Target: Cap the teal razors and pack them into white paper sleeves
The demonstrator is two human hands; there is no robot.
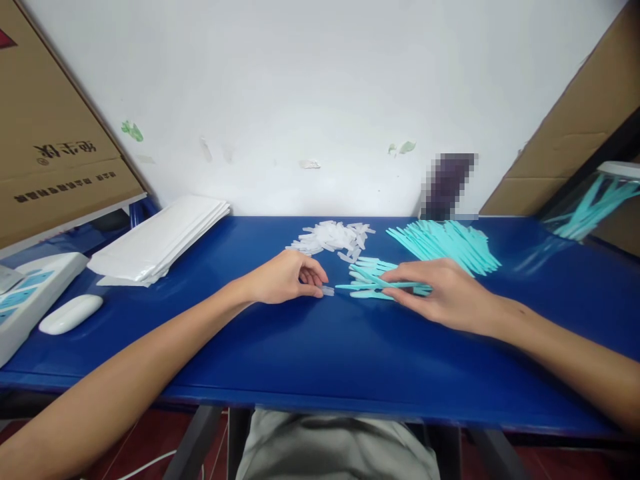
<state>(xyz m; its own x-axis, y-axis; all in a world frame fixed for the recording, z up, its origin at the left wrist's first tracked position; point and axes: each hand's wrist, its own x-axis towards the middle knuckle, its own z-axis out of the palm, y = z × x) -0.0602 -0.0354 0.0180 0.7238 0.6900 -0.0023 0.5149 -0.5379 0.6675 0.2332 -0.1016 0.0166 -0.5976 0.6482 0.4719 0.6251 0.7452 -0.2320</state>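
"From the head view, where do we have the teal stick [363, 287]?"

"In our right hand [445, 293], pinched between thumb and fingers. Its long axis runs roughly straight across toward our left hand [290, 277], tip leading."

"And our left?"

"There we pinch a small clear sleeve [328, 291], poking out rightward, just past the fingertips."

"Touching?"

"No, we see a narrow gap; the stick's tip sits nearer our left fingertips than our right. Loose sticks [360, 294] lie by our right fingertips."
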